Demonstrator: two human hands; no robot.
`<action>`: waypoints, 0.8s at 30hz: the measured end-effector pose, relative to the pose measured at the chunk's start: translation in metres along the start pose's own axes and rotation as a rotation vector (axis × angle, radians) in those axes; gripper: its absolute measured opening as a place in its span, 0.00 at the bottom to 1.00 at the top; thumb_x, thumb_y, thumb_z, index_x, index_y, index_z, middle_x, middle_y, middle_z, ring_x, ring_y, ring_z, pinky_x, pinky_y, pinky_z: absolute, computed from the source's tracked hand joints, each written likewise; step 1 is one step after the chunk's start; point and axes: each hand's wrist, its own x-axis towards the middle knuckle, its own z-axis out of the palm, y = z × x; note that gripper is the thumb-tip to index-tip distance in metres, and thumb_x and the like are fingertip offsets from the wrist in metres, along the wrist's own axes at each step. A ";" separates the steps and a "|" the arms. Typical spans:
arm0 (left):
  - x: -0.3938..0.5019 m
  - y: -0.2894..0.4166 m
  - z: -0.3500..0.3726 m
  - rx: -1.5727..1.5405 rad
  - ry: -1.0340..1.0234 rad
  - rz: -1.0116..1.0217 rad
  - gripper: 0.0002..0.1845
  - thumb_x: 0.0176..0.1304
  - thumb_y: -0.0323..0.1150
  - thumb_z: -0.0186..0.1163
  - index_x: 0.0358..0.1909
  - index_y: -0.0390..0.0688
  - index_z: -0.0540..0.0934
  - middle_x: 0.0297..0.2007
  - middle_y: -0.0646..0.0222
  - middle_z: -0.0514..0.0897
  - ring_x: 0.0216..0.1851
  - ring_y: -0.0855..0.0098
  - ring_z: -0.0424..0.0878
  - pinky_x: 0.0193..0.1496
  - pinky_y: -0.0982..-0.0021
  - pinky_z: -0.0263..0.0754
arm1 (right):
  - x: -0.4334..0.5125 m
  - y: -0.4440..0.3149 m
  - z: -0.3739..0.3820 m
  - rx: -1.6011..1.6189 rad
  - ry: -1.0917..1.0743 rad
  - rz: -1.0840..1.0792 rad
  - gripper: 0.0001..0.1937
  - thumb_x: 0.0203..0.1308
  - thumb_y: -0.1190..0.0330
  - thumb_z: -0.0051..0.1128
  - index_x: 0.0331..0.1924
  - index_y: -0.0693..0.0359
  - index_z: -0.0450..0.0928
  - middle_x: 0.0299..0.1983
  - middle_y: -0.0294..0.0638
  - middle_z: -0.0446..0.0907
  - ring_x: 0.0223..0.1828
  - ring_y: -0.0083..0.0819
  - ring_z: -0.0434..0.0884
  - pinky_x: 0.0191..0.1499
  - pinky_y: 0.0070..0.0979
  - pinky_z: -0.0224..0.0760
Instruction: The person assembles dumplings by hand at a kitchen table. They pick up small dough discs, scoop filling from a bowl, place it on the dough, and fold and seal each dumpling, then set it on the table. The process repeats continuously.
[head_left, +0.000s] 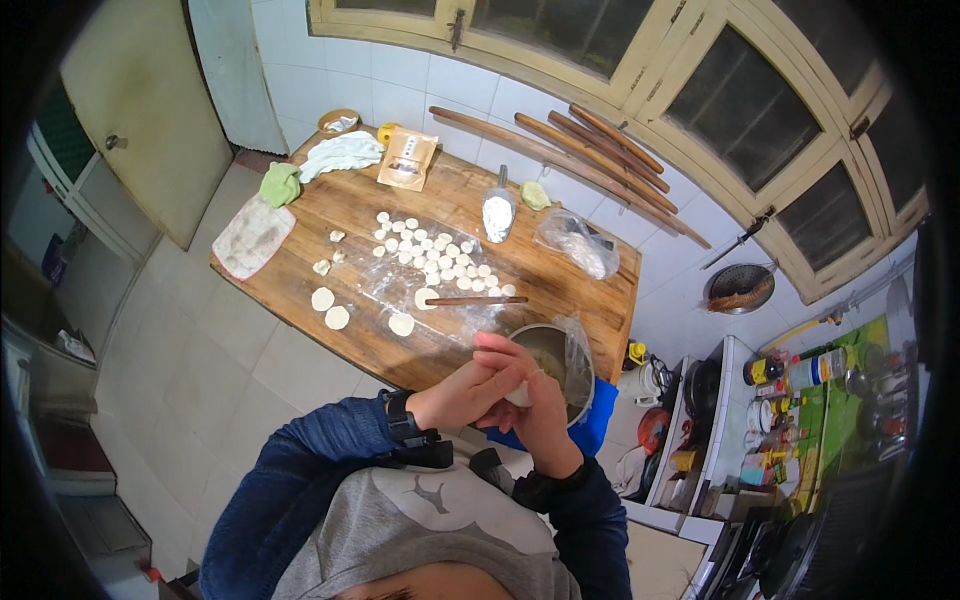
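Note:
My left hand (472, 386) and my right hand (541, 416) meet over the near edge of the wooden table, with a piece of white dough (519, 393) held between them. Partly behind the hands stands a metal pot (536, 334) with a pale filling inside and a clear plastic bag at its rim. A thin wooden rolling pin (480, 301) lies on the board, its left end over a flat dough round (425, 298). More flat rounds (401, 324) lie to the left. Beyond them, many small dough discs (445, 262) are spread on floury wood.
A metal scoop of flour (498, 217), a plastic bag (577, 244), a paper pouch (407, 159) and cloths (341, 155) lie towards the table's back. Long rolling pins (600, 161) hang on the tiled wall. Shelves with bottles (765, 370) stand at the right.

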 end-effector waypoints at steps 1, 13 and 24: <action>-0.001 0.000 0.000 0.003 0.013 -0.037 0.21 0.80 0.46 0.40 0.43 0.40 0.75 0.24 0.70 0.79 0.20 0.80 0.74 0.21 0.80 0.65 | -0.001 -0.001 0.001 -0.025 0.002 0.002 0.32 0.74 0.47 0.33 0.57 0.69 0.76 0.69 0.41 0.65 0.40 0.26 0.81 0.33 0.18 0.76; -0.003 -0.001 0.012 0.146 0.084 0.167 0.14 0.76 0.36 0.46 0.39 0.37 0.77 0.31 0.64 0.82 0.27 0.70 0.81 0.27 0.70 0.74 | 0.001 -0.003 0.012 -0.462 0.089 -0.451 0.24 0.75 0.62 0.31 0.43 0.73 0.81 0.55 0.53 0.78 0.59 0.45 0.76 0.63 0.36 0.66; 0.002 -0.002 0.009 0.817 0.194 0.681 0.11 0.69 0.36 0.49 0.35 0.43 0.78 0.33 0.58 0.82 0.33 0.51 0.80 0.33 0.55 0.72 | 0.009 -0.005 0.011 -0.650 0.063 -0.673 0.21 0.72 0.66 0.32 0.32 0.67 0.79 0.44 0.49 0.79 0.58 0.48 0.75 0.60 0.40 0.67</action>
